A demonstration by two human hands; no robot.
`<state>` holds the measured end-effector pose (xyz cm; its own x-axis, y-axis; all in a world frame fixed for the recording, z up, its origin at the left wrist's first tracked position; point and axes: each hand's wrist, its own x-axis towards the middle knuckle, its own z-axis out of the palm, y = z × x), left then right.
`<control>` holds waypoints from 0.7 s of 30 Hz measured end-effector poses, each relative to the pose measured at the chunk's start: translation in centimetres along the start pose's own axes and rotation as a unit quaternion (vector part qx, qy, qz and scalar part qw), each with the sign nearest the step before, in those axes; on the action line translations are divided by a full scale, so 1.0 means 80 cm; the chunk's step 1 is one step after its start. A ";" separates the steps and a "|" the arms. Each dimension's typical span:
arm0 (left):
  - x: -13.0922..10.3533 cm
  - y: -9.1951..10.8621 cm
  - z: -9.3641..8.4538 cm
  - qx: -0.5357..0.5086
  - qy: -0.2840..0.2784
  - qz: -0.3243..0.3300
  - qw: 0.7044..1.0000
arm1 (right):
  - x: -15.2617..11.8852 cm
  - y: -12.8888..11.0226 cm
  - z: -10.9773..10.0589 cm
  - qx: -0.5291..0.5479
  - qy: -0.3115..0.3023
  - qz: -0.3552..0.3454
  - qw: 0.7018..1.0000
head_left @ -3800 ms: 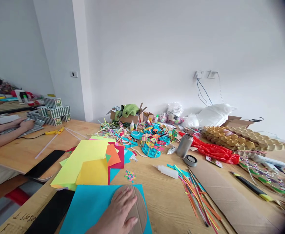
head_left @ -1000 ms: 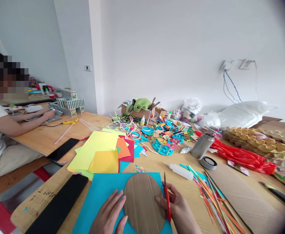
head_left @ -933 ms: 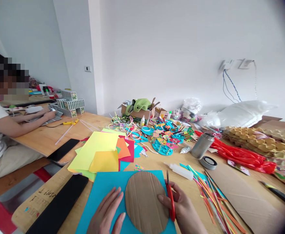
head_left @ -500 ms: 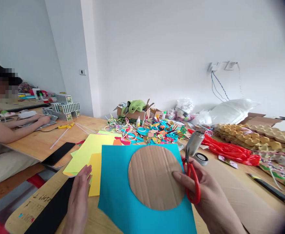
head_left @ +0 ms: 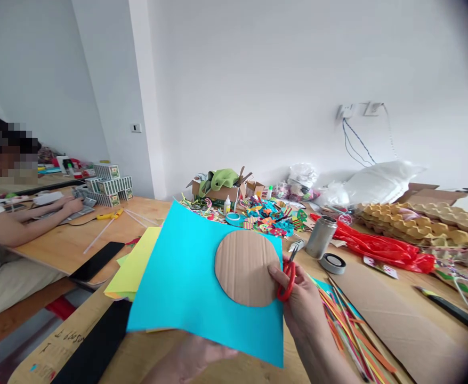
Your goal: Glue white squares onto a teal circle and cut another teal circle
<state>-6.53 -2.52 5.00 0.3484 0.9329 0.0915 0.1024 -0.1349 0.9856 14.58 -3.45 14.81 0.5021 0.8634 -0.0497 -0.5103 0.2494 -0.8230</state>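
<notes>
My right hand (head_left: pixel 304 304) pinches a round cardboard disc (head_left: pixel 245 269) flat against a large blue sheet of paper (head_left: pixel 178 277), near the sheet's right edge. Red-handled scissors (head_left: pixel 285 288) are held in the same hand, their blades pointing up beside the disc. The disc covers part of the sheet's right half. Under the sheet's lower edge is my left hand (head_left: pixel 194 357), blurred, with its fingers partly hidden behind the paper; whether it grips the sheet I cannot tell. Yellow paper sheets (head_left: pixel 132 266) lie on the table behind the blue one.
Coloured strips (head_left: pixel 349 330) and a flat cardboard piece (head_left: pixel 402 325) lie at right, near a metal can (head_left: pixel 322 237), a tape roll (head_left: pixel 333 263) and a box cutter (head_left: pixel 450 309). Paper scraps (head_left: pixel 269 213) heap at the back. A person (head_left: pixel 18 218) sits at left near a black phone (head_left: pixel 98 261).
The blue sheet has swung round, its free part now reaching left and up over the yellow paper. My left hand has moved from the sheet's left side to below it. Coloured strips have come into sight.
</notes>
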 end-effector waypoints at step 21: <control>0.050 0.044 0.043 -0.476 0.171 -0.111 0.855 | -0.004 0.052 -0.003 -0.088 -0.037 -0.111 0.989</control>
<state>-1.54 -0.44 8.32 0.1083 0.9655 -0.2368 -0.7318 0.2387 0.6384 12.48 -2.81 11.26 0.5330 0.8268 0.1799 -0.2593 0.3620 -0.8954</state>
